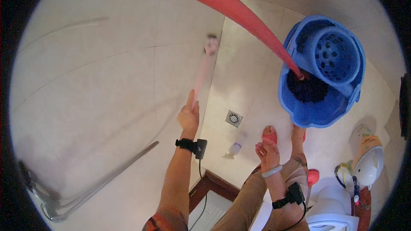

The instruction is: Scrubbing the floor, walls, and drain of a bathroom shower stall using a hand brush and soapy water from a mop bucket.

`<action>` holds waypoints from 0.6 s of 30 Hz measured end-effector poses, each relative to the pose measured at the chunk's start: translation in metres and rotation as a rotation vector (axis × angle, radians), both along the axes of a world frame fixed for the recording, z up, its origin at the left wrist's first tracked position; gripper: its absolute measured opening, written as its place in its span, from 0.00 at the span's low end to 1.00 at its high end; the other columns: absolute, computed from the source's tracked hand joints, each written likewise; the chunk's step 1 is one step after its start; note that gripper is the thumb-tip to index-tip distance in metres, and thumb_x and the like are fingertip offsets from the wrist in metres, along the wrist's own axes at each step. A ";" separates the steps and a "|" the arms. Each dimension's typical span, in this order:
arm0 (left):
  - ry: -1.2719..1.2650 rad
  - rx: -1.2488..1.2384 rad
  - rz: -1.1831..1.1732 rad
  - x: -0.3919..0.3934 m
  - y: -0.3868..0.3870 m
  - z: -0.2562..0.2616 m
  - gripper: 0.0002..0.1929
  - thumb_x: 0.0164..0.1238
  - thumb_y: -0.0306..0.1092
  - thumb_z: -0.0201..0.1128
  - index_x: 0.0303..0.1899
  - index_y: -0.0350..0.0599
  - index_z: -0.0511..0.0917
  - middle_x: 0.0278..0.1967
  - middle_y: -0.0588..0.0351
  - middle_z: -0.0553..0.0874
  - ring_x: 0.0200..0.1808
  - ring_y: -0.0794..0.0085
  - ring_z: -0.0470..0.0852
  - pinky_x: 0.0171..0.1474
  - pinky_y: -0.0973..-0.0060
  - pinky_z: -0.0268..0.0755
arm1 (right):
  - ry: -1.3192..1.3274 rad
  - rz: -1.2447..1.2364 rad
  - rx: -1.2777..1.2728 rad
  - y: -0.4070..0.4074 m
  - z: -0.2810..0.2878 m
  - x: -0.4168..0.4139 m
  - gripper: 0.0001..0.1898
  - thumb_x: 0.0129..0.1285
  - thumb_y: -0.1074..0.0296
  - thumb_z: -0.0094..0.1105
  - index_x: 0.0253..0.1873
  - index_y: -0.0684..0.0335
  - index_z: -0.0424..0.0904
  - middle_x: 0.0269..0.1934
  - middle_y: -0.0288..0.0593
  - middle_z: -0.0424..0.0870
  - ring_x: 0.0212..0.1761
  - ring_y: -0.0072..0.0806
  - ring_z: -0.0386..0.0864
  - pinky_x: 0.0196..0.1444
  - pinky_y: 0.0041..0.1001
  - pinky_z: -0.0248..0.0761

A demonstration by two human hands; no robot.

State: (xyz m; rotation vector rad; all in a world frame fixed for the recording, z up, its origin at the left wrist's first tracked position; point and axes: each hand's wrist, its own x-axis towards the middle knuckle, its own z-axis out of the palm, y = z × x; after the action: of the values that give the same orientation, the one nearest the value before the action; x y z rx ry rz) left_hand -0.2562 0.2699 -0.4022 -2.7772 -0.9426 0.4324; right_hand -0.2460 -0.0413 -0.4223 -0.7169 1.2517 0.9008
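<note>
My left hand [188, 115] is closed around the pink handle of a long-handled brush [201, 77], one finger stretched along it. The brush's blurred head [211, 44] is at the tiled wall, close to where it meets the floor. My right hand [269, 154] is held over my knees with its fingers loosely bent and nothing seen in it. Between the two hands a clear spray bottle [236, 147] is on the floor, near a square metal floor drain [234, 118].
A blue mop bucket [316, 109] with a wringer basket stands at the right, a red pole [244, 12] slanting out of it. A white toilet [332, 210] and a white tub [369, 166] are at the lower right. A metal shower hose [118, 175] hangs at the lower left.
</note>
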 end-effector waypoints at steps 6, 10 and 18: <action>-0.630 0.086 -0.063 0.056 -0.002 0.047 0.25 0.62 0.36 0.60 0.61 0.68 0.68 0.19 0.51 0.75 0.20 0.61 0.76 0.23 0.66 0.68 | 0.000 -0.010 0.000 -0.010 -0.007 -0.008 0.11 0.54 0.79 0.52 0.44 0.65 0.72 0.29 0.46 0.80 0.32 0.33 0.80 0.36 0.28 0.75; -0.151 0.183 0.019 -0.004 0.025 0.026 0.26 0.62 0.36 0.60 0.62 0.71 0.67 0.19 0.52 0.75 0.20 0.61 0.77 0.24 0.67 0.69 | 0.010 -0.018 0.030 0.004 0.000 -0.004 0.11 0.54 0.79 0.51 0.44 0.65 0.72 0.28 0.47 0.80 0.31 0.34 0.80 0.36 0.28 0.76; -0.492 0.096 -0.035 0.009 -0.004 0.025 0.28 0.60 0.35 0.63 0.62 0.71 0.67 0.20 0.55 0.76 0.20 0.62 0.76 0.25 0.67 0.70 | 0.033 -0.031 -0.012 0.005 -0.005 0.005 0.11 0.54 0.79 0.51 0.44 0.67 0.72 0.28 0.48 0.80 0.30 0.34 0.80 0.36 0.28 0.76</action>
State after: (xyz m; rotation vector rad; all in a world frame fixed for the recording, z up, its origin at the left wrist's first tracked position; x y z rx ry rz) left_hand -0.2475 0.2659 -0.3768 -2.8548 -0.9678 -0.3127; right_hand -0.2411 -0.0367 -0.4271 -0.6926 1.2947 0.8835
